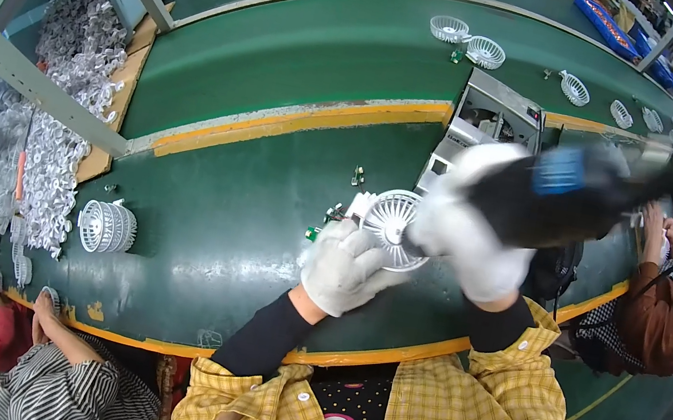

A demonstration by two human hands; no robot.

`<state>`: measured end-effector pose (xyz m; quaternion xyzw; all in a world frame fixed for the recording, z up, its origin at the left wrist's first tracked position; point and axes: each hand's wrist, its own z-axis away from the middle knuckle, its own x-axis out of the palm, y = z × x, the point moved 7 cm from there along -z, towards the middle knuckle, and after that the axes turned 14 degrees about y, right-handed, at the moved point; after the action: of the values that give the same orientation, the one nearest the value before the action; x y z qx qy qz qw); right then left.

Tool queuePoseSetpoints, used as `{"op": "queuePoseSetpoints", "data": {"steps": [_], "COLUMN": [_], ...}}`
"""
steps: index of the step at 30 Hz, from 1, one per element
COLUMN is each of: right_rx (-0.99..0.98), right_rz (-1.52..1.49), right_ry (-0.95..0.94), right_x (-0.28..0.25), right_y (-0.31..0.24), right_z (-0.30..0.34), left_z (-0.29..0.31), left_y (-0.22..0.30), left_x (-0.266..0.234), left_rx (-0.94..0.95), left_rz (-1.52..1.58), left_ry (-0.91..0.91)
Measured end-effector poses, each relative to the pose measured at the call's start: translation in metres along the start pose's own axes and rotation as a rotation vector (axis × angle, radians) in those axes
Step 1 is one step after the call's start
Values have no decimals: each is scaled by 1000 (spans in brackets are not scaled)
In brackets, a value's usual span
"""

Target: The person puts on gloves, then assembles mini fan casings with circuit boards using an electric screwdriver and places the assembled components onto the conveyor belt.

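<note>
My gloved left hand (339, 269) is closed on the lower left rim of a round white fan grille (393, 220) on the green bench. In my gloved right hand (465, 224) is a black power screwdriver (527, 199) with a blue band, smeared by motion. Its front end points at the grille's centre; the glove hides whether the tip touches. Beside my left hand lie a small green circuit board (312, 233) and wires. Another small board (359, 176) lies beyond the grille.
A metal box machine (497, 117) stands beyond my right hand. Stacked grilles (107, 226) sit on the left, near a heap of white parts (78, 66). More grilles (486, 53) and boards lie on the green conveyor (293, 49). Co-workers sit on both sides.
</note>
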<state>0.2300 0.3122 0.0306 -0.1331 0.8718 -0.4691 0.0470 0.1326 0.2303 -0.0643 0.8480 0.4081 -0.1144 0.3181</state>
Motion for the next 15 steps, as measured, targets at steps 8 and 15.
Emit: {"op": "queuePoseSetpoints", "data": {"steps": [8, 15], "right_rx": [44, 228], "right_rz": [56, -22], "right_ry": [442, 324], "right_x": [-53, -38], "right_y": [29, 42], "right_z": [-31, -16], "left_z": [-7, 16], "left_y": [-30, -14], "left_x": [-29, 15], "left_rx": [-187, -57], "left_rz": [-67, -67], "left_ry": [163, -157]}}
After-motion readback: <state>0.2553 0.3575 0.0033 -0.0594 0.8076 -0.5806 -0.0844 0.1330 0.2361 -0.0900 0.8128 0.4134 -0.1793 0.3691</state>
